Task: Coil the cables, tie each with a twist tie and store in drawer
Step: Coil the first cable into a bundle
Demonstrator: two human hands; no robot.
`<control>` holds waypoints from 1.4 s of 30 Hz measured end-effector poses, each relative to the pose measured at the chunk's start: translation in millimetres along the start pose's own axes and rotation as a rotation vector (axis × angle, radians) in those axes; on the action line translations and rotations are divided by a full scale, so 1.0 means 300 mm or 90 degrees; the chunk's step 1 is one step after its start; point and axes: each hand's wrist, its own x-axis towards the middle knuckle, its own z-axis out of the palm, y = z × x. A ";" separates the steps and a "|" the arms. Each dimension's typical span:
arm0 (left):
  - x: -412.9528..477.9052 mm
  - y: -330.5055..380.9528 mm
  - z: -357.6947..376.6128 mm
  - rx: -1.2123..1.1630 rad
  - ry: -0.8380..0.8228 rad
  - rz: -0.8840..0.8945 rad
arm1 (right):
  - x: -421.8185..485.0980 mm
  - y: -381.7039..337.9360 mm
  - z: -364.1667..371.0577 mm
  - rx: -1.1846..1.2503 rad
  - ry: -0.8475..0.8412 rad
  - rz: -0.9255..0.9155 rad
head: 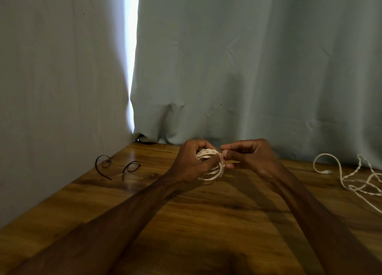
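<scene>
Hands meet at centre frame above the bench [206,223]: the left hand [192,167] is curled round the white cable coil [213,174], and the right hand [252,157] pinches at the coil's right rim, though whether on a cable end or a tie is too small to tell. If the left grip slackens, the springy loops would likely spring apart. Two black twist ties [104,165] lie well apart at left, so reaching for one risks loosening the bundle. A loose cable [351,183] waits at right.
</scene>
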 end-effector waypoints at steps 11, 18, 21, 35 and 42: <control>0.001 -0.003 0.001 0.008 -0.002 0.004 | 0.004 0.013 -0.001 0.000 0.000 0.007; 0.000 0.005 0.003 0.012 -0.006 0.008 | 0.007 0.023 -0.008 0.063 0.026 0.056; -0.002 0.007 0.004 0.014 -0.009 0.011 | 0.004 0.021 -0.019 0.090 0.005 0.077; 0.001 -0.004 -0.003 0.006 -0.037 0.019 | 0.011 0.028 -0.028 0.163 0.000 0.127; -0.003 -0.003 -0.002 0.006 -0.039 0.019 | 0.009 0.025 -0.026 0.158 0.003 0.138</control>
